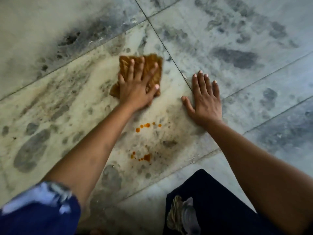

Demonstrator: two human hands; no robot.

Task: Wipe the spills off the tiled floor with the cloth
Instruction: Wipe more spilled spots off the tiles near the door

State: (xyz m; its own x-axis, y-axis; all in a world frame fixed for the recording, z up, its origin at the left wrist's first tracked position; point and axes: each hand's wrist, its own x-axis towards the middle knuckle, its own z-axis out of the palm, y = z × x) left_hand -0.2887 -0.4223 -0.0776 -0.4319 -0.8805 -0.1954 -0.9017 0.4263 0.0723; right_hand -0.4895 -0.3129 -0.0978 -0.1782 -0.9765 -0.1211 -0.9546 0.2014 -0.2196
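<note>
A brown, stained cloth lies flat on the pale marbled floor tile. My left hand presses down on it with fingers spread straight. To its right, my right hand rests flat on the bare tile, fingers straight, holding nothing. Orange-brown spill drops sit in a short row between my forearms, below the cloth. A second cluster of drops lies a little nearer to me. Faint brownish smears tint the tile around the cloth.
Dark grout lines cross the floor diagonally. My dark trouser leg fills the lower right, with a small crumpled grey and tan thing lying on it. A blue sleeve shows at the lower left.
</note>
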